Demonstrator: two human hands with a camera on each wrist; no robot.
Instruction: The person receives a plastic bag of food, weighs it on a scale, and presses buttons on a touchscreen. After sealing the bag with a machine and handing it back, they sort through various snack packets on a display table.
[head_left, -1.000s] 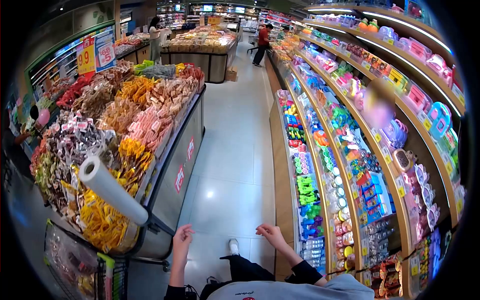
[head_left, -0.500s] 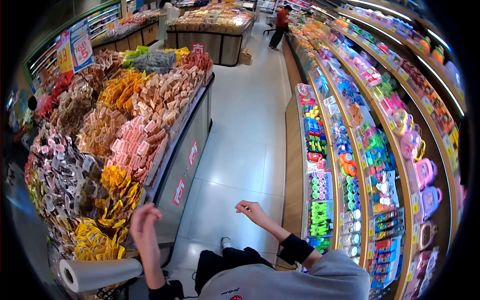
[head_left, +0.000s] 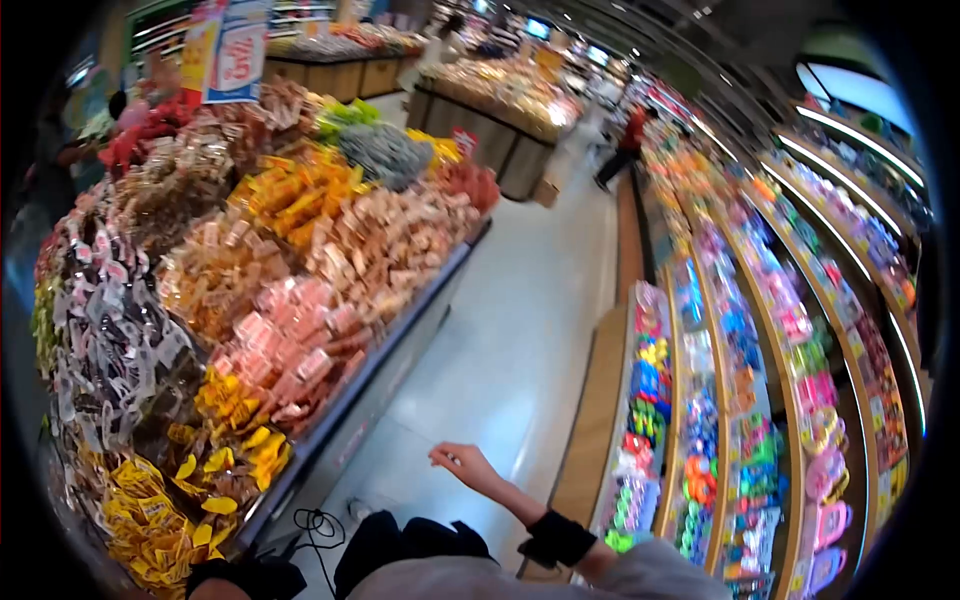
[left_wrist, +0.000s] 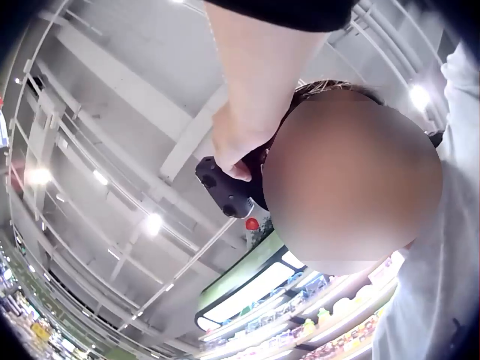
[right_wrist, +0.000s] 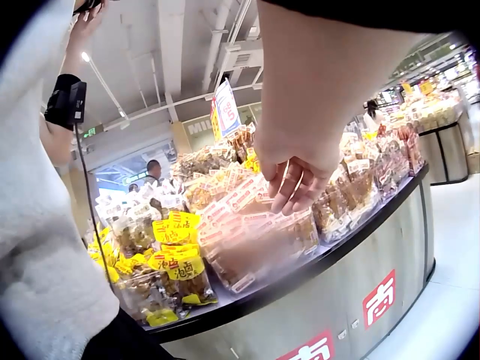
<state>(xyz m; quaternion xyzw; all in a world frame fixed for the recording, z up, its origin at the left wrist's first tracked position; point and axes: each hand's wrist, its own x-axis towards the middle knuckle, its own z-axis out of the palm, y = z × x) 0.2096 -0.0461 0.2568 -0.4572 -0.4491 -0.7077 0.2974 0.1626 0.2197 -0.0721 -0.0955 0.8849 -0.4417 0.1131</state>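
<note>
The left hand [left_wrist: 236,144] touches a black device [left_wrist: 220,186]; whether it grips, I cannot tell. The right hand [right_wrist: 300,169], relaxed and holding nothing, hangs near pink packets [head_left: 278,338].

Along the stand's [right_wrist: 409,244] aisle edge, the pink packets [head_left: 300,340] were thin clear plastic, crinkled and glossy. At its near corner, the yellow packets [head_left: 150,520] were rumpled, shiny printed plastic. The rim [right_wrist: 352,231] was dark and smooth, the side below it smooth with a dull sheen, metal or laminate, hard to tell which. The shelves [head_left: 597,410] showed matt, wood-grained ends and edges. The floor [head_left: 470,380] was smooth and glossy. The camera [left_wrist: 223,191] looked like dark, hard plastic; the shirt [right_wrist: 45,240] was soft, matt cloth.
</note>
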